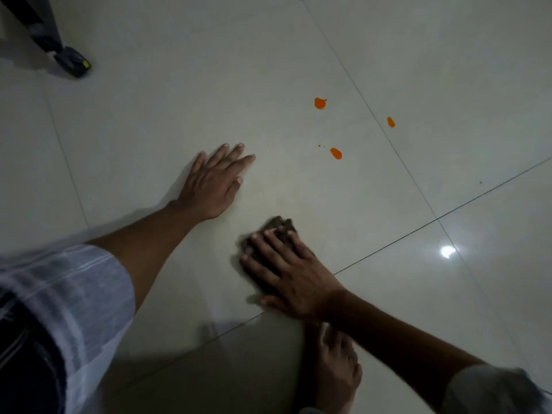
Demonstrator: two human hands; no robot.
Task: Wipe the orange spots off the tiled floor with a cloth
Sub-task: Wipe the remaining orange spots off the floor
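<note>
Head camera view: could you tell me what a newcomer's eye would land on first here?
Three bright orange spots on the pale tiled floor, ahead of the hands. Nearer, the right hand presses a dark cloth flat, while the left hand rests open on the tile.

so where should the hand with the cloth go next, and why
Probably slide the right hand, pressing the dark cloth flat, forward and a little right to the nearest orange spot. Three spots show unwiped ahead of the cloth, with this one closest; the left hand rests flat on the tiled floor as a brace.
</note>
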